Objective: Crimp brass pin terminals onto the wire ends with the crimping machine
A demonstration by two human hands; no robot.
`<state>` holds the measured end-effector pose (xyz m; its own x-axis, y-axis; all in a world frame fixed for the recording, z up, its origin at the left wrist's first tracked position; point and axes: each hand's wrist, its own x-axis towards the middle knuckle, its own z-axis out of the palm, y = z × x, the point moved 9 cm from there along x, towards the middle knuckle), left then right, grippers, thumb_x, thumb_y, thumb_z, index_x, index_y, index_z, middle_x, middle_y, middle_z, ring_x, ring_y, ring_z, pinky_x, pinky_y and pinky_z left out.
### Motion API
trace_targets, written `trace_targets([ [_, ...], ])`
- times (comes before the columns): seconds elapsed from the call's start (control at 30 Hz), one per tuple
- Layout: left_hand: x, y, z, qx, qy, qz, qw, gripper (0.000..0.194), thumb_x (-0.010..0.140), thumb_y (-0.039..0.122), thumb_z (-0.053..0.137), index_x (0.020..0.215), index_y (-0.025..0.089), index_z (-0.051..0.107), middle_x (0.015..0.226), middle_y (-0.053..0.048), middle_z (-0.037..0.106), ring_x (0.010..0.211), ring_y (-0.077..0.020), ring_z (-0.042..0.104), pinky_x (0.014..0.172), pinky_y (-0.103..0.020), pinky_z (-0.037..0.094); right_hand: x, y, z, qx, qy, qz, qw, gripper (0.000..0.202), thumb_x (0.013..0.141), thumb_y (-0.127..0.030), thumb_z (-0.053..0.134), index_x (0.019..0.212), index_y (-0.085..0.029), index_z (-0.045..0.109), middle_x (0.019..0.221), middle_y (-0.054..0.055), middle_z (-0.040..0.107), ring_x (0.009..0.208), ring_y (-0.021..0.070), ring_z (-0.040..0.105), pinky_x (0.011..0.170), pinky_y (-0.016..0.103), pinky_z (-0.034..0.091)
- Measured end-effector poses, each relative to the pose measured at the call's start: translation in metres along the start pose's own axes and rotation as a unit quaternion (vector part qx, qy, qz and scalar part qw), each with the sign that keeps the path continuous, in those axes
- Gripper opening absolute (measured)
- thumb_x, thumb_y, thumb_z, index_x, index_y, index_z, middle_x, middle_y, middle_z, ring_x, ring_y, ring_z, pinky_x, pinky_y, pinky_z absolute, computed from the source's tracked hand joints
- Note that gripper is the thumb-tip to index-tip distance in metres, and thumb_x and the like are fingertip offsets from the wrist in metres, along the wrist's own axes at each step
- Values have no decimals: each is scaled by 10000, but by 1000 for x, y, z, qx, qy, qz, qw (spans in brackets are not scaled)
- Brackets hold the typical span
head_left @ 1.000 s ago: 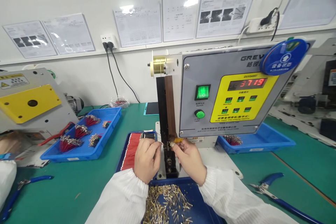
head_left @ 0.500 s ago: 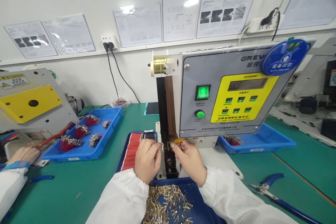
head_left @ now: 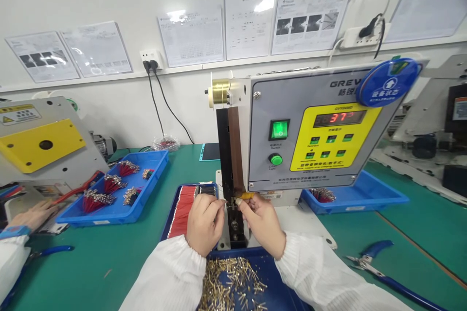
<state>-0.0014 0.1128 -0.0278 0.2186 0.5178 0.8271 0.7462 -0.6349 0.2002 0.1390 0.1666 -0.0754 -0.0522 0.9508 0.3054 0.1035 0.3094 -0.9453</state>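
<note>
Both my hands work at the dark jaw of a grey crimping machine. On the left of the jaw, my left hand is closed in a pinch; what sits between its fingertips is too small to name. Across from it, my right hand pinches thumb against forefinger at the jaw, and its hold is also hidden. A yellow part shows just behind the right fingers. Beside my left hand lies a dark blue tray with red wires and black ones. Below the jaw, a blue tray holds many small gold-coloured pieces.
Blue-handled pliers lie at right. A blue bin stands behind the machine's right side. At left, another blue bin holds several wire bundles, near a co-worker's hand and a second machine.
Red digits now show on the machine's display, which looked dark before. My hands hold nearly the same pose at the jaw. The co-worker's arm at left has shifted slightly left.
</note>
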Motion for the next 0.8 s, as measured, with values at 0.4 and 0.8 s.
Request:
trace_targets([
  [0.4, -10, -34, 14, -61, -8, -105, 993, 119, 939, 204, 460, 909, 173, 570, 876, -32, 580, 840, -145, 565, 766, -259, 443, 4, 4, -49, -160, -116, 44, 979, 125, 872, -272, 455, 786, -195, 503, 641, 1, 612, 486, 136, 558, 438, 224, 405],
  [0.8, -13, -41, 23, -30, -41, -160, 986, 412, 935, 331, 456, 560, 164, 421, 528, 40, 401, 499, -80, 401, 522, -222, 303, 7, 21, -79, -330, -88, -63, 938, 91, 826, -216, 571, 772, -193, 641, 802, 50, 661, 767, 223, 634, 704, 305, 475],
])
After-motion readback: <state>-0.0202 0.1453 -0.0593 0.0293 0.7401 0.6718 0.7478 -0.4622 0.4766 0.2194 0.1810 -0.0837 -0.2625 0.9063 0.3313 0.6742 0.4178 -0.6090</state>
